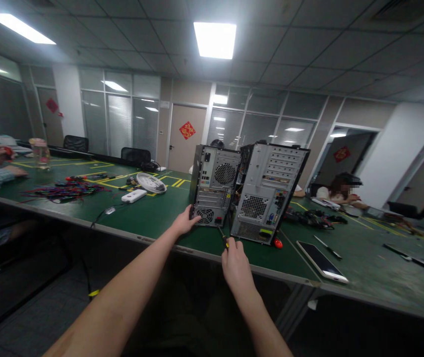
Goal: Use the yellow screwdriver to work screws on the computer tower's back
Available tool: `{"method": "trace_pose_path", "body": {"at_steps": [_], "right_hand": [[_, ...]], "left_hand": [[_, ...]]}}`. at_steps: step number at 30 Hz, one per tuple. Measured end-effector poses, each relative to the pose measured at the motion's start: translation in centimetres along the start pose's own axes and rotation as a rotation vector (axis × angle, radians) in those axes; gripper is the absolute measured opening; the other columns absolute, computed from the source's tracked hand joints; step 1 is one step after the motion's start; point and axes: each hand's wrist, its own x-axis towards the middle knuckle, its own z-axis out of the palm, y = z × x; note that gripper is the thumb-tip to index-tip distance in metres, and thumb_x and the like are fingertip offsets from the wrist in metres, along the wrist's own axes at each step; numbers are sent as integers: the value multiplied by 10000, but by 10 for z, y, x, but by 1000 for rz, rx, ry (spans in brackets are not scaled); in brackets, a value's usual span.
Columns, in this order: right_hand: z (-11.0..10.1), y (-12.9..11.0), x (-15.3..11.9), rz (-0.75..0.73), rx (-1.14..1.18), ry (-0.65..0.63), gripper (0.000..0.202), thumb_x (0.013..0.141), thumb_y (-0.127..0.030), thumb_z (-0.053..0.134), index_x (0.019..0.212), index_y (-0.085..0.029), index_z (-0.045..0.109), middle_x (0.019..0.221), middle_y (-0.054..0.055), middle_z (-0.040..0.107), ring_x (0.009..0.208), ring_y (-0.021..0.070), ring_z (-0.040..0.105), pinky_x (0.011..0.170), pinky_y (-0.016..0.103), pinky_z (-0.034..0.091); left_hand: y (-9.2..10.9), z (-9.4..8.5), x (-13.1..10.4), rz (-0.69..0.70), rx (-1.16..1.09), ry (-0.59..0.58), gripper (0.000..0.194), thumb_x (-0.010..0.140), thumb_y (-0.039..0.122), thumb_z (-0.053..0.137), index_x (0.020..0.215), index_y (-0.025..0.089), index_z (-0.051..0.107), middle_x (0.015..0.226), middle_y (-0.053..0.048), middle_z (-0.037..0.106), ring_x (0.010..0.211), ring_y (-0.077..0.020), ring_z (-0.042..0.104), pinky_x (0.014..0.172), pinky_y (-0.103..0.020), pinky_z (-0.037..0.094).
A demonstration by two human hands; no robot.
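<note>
Two desktop computer cases stand upright at the table edge, their rear panels facing me. My left hand (185,222) grips the lower left corner of the smaller computer case (214,198), its thumb on the rear panel beside the lower fan grille. In my right hand (235,262), closed fingers hold a screwdriver (224,238) with a dark and yellow handle. Its shaft points up toward the bottom right of the same case; whether the tip touches a screw is too small to tell. To the right, close by, is the larger computer case (253,204).
A red round-ended object (278,243) lies beside the larger case. Further right are a phone (322,262) and a pen-like tool (328,247). On the left lie a white power strip (134,196), a white basket (151,182) and bundled cables (65,190). Other people sit at both sides.
</note>
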Motion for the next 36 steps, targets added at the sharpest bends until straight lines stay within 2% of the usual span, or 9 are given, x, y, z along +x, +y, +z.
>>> {"method": "trace_pose_path", "body": {"at_steps": [13,18,26,31,36], "right_hand": [[5,-6,-3,2,-17,3,257,982,-123,437,1222,-159,525,1102,91,508,806,155,655,691,241,461],[4,-8,-1,29,-39,1,162,1030,-190,416,1148,-166,526,1086,79,549,823,157,682,648,225,453],[1,-8,0,80,-88,1,171,1058,-226,355,1103,-159,506,932,68,638,769,188,698,602,251,428],[3,-4,-1,56,-101,34,157,1042,-219,389,1111,-186,526,956,54,588,794,189,675,617,253,419],[3,-4,-1,59,50,74,131,972,-165,502,1100,-184,524,1096,75,493,822,169,649,669,250,450]], "left_hand": [[1,0,0,-2,-1,7,851,878,519,632,1547,134,275,1492,-190,506,1375,-293,502,1116,-375,383],[1,1,0,-3,8,5,847,879,524,627,1551,146,275,1493,-173,511,1362,-291,515,1115,-369,385],[-2,1,1,-7,-3,4,862,871,533,637,1554,154,272,1492,-169,513,1359,-289,519,1111,-364,388],[-3,2,2,-1,-11,4,869,870,550,635,1552,149,277,1479,-178,525,1348,-296,531,1103,-373,398],[-2,1,1,-3,10,1,874,879,548,622,1556,126,263,1492,-188,506,1348,-307,529,1105,-377,396]]}}
